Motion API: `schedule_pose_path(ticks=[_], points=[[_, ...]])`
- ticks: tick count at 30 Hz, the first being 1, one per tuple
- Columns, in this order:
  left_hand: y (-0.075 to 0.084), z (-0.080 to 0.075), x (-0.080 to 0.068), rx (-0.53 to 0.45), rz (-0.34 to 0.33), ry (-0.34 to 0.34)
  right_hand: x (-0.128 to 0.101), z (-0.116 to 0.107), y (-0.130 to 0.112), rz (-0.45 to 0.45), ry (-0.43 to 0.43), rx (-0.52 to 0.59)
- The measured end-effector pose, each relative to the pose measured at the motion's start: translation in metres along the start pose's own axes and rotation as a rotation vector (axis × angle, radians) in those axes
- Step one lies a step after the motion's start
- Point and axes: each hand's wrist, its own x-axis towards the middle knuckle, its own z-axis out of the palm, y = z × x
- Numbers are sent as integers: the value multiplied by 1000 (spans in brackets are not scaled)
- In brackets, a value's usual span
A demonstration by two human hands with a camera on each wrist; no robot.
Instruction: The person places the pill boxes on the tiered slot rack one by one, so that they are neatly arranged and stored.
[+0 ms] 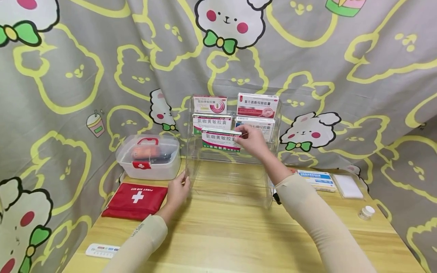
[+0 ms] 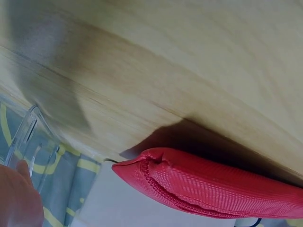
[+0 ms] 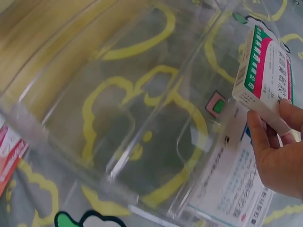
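A clear acrylic tiered rack (image 1: 225, 185) stands upright against the curtain. My right hand (image 1: 252, 140) pinches the right end of a white, green and magenta medicine box (image 1: 218, 141), thumb on its printed face in the right wrist view. That box is in front of the rack's middle tiers, before a matching medicine box (image 1: 211, 123). Behind my right fingers is a white and blue medicine box (image 3: 232, 179), partly hidden. My left hand (image 1: 179, 187) grips the rack's left side edge low down; in the left wrist view only part of this hand (image 2: 19, 198) shows.
Two more medicine boxes, a pink and white one (image 1: 209, 105) and a red and white one (image 1: 257, 105), fill the top tier. Left stand a clear first aid box (image 1: 164, 167) and a red pouch (image 1: 136, 201). Right lie a blue and white box (image 1: 315, 180) and a small bottle (image 1: 366, 213).
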Motion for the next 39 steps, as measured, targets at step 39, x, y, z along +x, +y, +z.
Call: schedule_pose_path(ticks=[39], points=[[1,-1,0,-21,7,3,6,55,19,-5,10,-24]])
